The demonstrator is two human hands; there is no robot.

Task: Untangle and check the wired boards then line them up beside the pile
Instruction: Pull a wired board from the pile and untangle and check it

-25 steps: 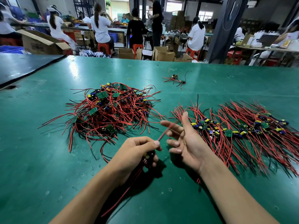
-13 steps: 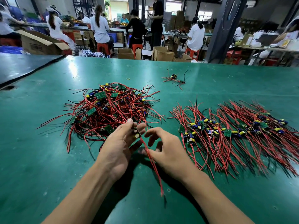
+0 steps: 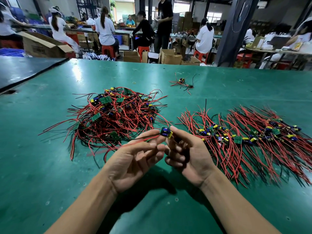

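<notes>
Here the small green board (image 3: 166, 132), yellow and blue parts, trails red wires.

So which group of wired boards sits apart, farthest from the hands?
The small stray bunch near the table's far edge: just a couple of boards, separate from the tangled pile and the lined-up row.

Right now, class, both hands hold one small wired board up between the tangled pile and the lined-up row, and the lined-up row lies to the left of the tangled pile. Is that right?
Not quite. The head view shows the lined-up row lying to the right of the tangled pile, not the left. The rest stands: the left hand and right hand hold one small wired board up between the two.
</notes>
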